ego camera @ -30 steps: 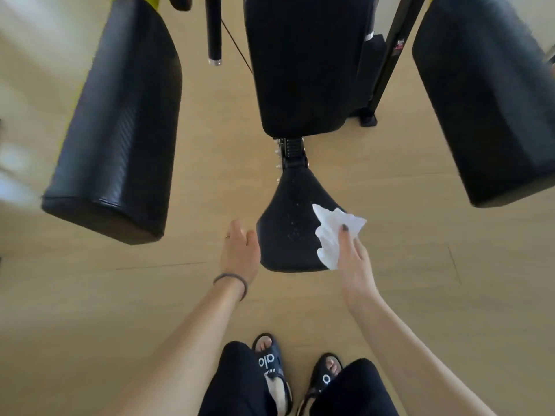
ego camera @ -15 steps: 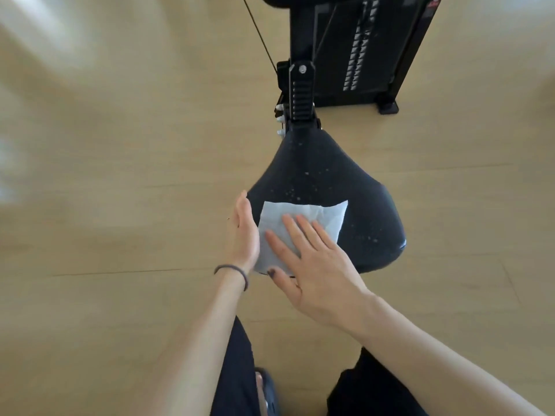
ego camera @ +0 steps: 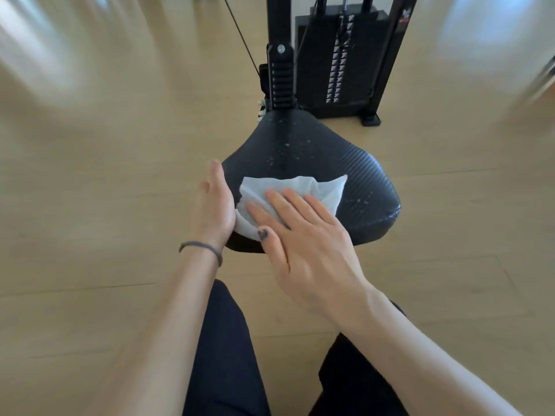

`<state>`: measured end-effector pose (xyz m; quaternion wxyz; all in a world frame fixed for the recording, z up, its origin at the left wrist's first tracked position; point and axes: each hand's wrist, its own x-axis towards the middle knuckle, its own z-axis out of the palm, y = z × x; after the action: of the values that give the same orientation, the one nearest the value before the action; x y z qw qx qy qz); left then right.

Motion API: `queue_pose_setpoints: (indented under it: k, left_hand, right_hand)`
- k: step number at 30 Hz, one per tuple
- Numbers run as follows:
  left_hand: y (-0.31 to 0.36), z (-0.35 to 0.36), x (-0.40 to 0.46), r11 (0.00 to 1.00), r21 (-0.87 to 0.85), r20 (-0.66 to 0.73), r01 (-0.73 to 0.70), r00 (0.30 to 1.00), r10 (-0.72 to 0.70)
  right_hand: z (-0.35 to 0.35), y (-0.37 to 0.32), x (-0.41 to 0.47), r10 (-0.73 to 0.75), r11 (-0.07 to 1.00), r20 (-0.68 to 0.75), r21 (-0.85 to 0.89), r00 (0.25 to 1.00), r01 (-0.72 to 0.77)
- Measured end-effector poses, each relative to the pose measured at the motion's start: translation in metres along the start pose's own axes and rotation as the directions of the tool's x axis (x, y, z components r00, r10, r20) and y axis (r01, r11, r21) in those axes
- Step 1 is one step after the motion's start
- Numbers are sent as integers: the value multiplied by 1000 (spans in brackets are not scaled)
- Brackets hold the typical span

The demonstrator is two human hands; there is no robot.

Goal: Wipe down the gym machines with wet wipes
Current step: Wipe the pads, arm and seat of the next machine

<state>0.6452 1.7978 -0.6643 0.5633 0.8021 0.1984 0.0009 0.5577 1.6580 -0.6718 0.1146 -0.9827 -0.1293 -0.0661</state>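
A black padded machine seat (ego camera: 345,163), speckled with small pale spots, sits low in the middle of the view. A white wet wipe (ego camera: 318,189) lies spread on its near left part. My right hand (ego camera: 303,238) presses flat on the wipe with straight fingers. My left hand (ego camera: 214,205), fingers straight, rests edge-on against the seat's left side, touching the wipe's corner. A dark band circles my left wrist.
Behind the seat rise the black adjustment post (ego camera: 280,76) and the weight stack (ego camera: 341,64) in its black frame. A thin cable (ego camera: 240,37) slants to the upper left. Light wooden floor (ego camera: 105,175) surrounds the machine. My dark-trousered legs (ego camera: 228,355) are at the bottom.
The view dropped from the upper pads down to the seat. My right hand went from pinching the hanging wipe to pressing it flat, then slid it slightly right across the seat.
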Motion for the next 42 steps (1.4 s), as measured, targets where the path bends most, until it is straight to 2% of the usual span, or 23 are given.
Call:
queue_pose_setpoints:
  k: [2, 4, 6, 8, 10, 12, 14, 16, 18, 21, 22, 23, 26, 29, 31, 34, 37, 40, 42]
  left_hand:
    - [1, 1, -5, 998, 56, 14, 27, 1000, -28]
    - [4, 0, -10, 997, 74, 18, 19, 1000, -20]
    - [5, 0, -11, 998, 66, 14, 11, 1000, -12]
    - [4, -1, -8, 997, 73, 7, 7, 1000, -8]
    - [2, -2, -4, 995, 94, 8, -31, 1000, 31]
    - [-2, -3, 0, 984, 154, 39, -89, 996, 84]
    - [-6, -5, 4, 974, 201, 72, -104, 993, 91]
    - [-6, -5, 3, 967, 231, 91, -104, 992, 85]
    - [-7, -5, 2, 972, 210, 96, -106, 992, 87]
    - [-6, -2, 1, 980, 170, 85, -99, 993, 85]
    - [-6, -2, 1, 982, 164, 80, -98, 993, 86]
    - [-8, -2, 3, 982, 162, 70, -101, 993, 91]
    - [-9, -1, 6, 982, 157, 54, -106, 994, 98]
    - [-8, 0, 3, 986, 135, 47, -100, 994, 95]
    - [-6, 1, 1, 983, 148, 26, -106, 994, 104]
    - [-7, 1, 2, 976, 184, -10, -115, 993, 118]
    - [-7, 2, 2, 973, 190, -14, -131, 991, 136]
    - [-9, 1, 4, 967, 215, -22, -136, 989, 144]
    - [-10, 2, 5, 963, 229, -29, -143, 988, 154]
  right_hand:
    - [-6, 30, -11, 143, 990, -43, -4, 989, -144]
    - [-12, 58, -21, 321, 947, -61, -11, 945, -322]
    - [-8, 57, -20, 398, 916, -79, -19, 914, -400]
    - [0, 22, -11, 336, 942, -93, 5, 937, -337]
    - [10, -19, -7, 169, 985, -135, 41, 976, -165]
    - [17, -32, -7, 51, 997, -182, 69, 982, -39]
    - [16, -12, -12, 63, 996, -207, 68, 976, -50]
    - [15, 22, -20, 195, 981, -267, 64, 944, -184]
    - [15, 51, -21, 393, 919, -308, 156, 866, -361]
    - [27, 42, -13, 562, 827, -349, 240, 750, -508]
    - [34, 26, -11, 555, 832, -369, 215, 746, -512]
    - [41, 3, -11, 508, 861, -379, 194, 774, -470]
    - [56, -54, -16, 250, 965, -346, 171, 904, -201]
    - [57, -31, -20, 134, 986, -392, 141, 910, -84]
    - [54, 8, -28, 233, 971, -465, 163, 854, -176]
    - [47, 47, -21, 563, 816, -440, 432, 700, -386]
    - [46, 42, -4, 725, 648, -372, 652, 579, -394]
    - [50, 14, 5, 829, 501, -291, 766, 478, -403]
    - [54, -14, 7, 870, 409, -223, 823, 439, -394]
